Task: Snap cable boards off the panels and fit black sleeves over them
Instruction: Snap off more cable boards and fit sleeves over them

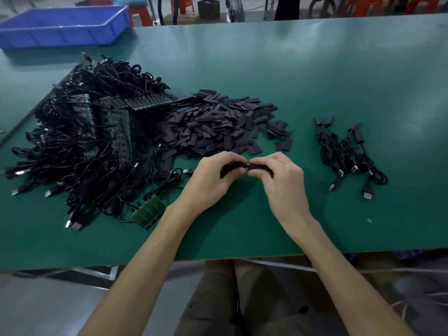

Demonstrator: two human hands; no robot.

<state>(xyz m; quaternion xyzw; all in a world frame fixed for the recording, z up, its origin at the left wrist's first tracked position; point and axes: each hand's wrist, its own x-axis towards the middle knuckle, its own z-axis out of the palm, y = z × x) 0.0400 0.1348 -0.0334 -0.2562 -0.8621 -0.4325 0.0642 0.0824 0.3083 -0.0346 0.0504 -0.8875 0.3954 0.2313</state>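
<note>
Working at a green table (315,69), blue bin (60,25) at eleven o'clock. Pinching a black sleeve (260,167) in the right hand (281,185), lying nine to three, at table middle. Gripping a cable board (229,169) in the left hand (211,180).

A big flat green table (315,69) holds everything. A blue plastic tub (60,27) sits at its far left corner. On the left lies a big messy heap of black cables (72,146) mixed with green boards. A small green board panel (149,209) lies near the front of the heap. In the middle is a pile of short flat black sleeves (218,124). On the right, well apart, lies a small bunch of black cables with sleeves on their ends (349,154).
</note>
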